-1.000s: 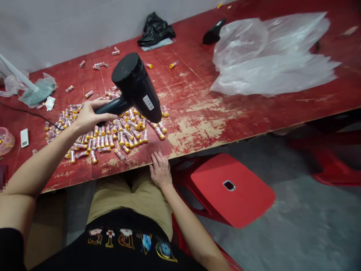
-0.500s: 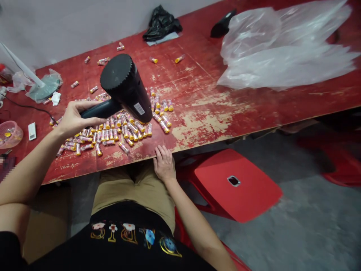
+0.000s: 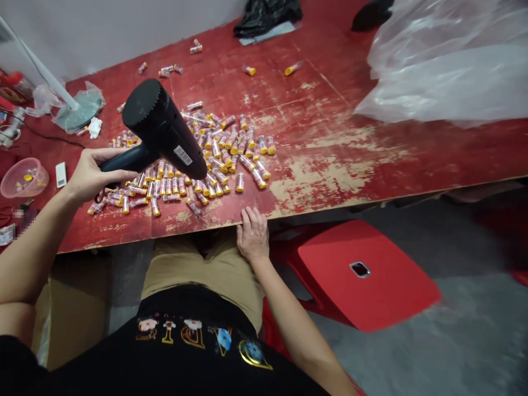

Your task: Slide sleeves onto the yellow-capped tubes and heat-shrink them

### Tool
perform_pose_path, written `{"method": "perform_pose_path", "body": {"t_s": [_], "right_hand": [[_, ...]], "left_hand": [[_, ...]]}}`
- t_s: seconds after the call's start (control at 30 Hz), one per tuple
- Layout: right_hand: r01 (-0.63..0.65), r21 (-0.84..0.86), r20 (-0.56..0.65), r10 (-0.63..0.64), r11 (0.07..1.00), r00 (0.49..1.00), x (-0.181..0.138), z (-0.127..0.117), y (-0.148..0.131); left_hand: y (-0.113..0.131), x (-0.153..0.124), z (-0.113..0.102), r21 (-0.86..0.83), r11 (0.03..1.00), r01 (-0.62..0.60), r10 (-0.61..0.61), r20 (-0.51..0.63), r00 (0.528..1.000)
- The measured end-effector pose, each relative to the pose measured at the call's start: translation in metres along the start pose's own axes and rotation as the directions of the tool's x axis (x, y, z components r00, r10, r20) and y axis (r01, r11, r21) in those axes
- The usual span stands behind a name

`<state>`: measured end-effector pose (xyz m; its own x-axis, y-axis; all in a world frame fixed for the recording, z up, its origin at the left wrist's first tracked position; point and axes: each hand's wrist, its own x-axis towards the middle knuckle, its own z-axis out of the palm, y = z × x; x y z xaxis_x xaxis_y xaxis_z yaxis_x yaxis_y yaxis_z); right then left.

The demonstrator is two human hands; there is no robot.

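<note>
My left hand (image 3: 91, 175) is wrapped around the handle of a black hair dryer (image 3: 167, 135). The dryer's barrel slants down to the right, its narrow end above many small clear tubes (image 3: 216, 148) with yellow caps. These tubes lie in a loose heap on the worn red table (image 3: 330, 159), and the dryer covers part of them. At the table's front edge, right of the heap, my right hand (image 3: 253, 234) rests with its fingers laid over the top. That hand holds nothing.
A pink basket (image 3: 25, 179), a white lamp base (image 3: 78, 110) and a cord stand left. Clear plastic bags (image 3: 445, 77) lie right; a black bag (image 3: 268, 16) is at the wall. A red stool (image 3: 367, 275) stands below the table's edge, and a cardboard box (image 3: 78, 308) sits underneath.
The hair dryer in my left hand has moved left over the heap, uncovering more tubes on its right. My right hand stays at the table edge. The whole view has shifted somewhat.
</note>
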<state>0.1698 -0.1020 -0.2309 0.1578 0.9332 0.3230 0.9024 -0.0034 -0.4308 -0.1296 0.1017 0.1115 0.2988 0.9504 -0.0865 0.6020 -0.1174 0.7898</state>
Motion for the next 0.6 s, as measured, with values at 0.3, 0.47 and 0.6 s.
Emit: {"method": "perform_pose_path", "body": {"t_s": [0.3, 0.47, 0.6], "right_hand": [[-0.026, -0.008, 0.034, 0.026, 1.0, 0.999, 0.001, -0.003, 0.001], [-0.081, 0.08, -0.01, 0.082, 0.993, 0.997, 0.003, -0.016, -0.016], [-0.086, 0.154, 0.045, 0.08, 0.984, 0.996, 0.03, -0.017, -0.066]], "left_hand": [[-0.012, -0.005, -0.019, 0.089, 0.996, 0.004, 0.004, -0.092, 0.996], [-0.02, -0.013, -0.03, 0.094, 0.996, 0.012, 0.001, -0.144, 0.99], [-0.029, -0.025, -0.036, 0.077, 0.997, 0.004, 0.009, -0.169, 0.986]]}}
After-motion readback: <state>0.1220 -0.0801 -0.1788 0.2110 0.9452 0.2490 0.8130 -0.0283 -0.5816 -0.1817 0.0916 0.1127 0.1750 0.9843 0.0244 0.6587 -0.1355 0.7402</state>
